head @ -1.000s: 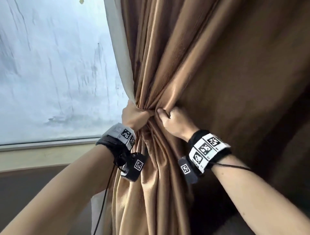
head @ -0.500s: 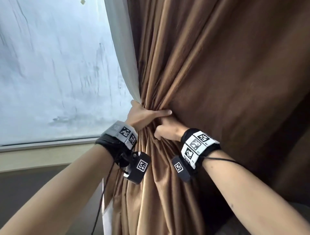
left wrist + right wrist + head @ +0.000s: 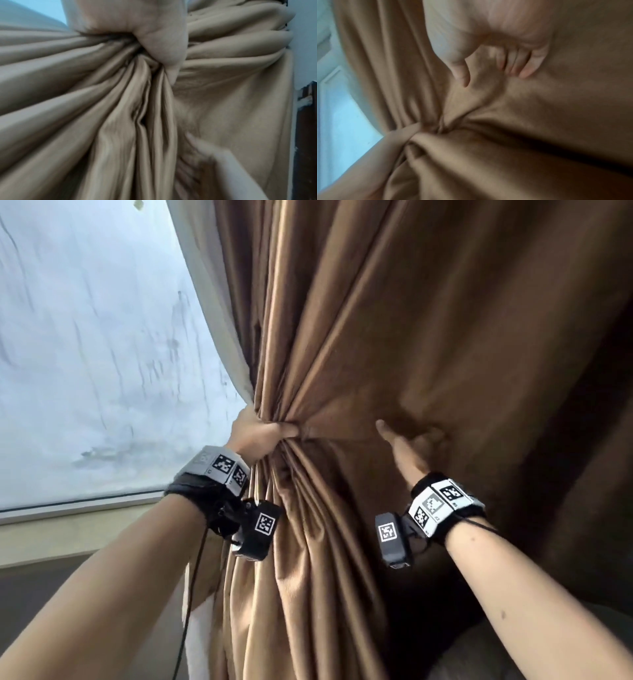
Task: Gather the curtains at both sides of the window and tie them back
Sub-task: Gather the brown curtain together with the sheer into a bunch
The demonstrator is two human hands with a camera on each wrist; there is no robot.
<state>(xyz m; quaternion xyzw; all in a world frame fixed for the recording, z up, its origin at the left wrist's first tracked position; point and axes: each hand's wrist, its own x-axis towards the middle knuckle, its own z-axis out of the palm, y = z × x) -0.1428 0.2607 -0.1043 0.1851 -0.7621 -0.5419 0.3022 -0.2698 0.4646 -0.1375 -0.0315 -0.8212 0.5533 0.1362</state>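
A brown curtain hangs at the right side of the window, its folds drawn into a bunch at mid-height. My left hand grips that bunch at the curtain's window-side edge; in the left wrist view its fingers wrap round the gathered pleats. My right hand lies further right on the flat cloth, thumb out. In the right wrist view the thumb and loosely bent fingers rest against the fabric without pinching it. No tie-back shows in any view.
The bright, streaked window pane and its sill fill the left. A pale lining edges the curtain. A black cable hangs from my left wrist. White wall and dark woodwork lie past the curtain's far edge.
My right hand has let go of the bunch beside my left hand and moved right across the curtain, fingers loosened. My left hand has closed round the gathered folds.
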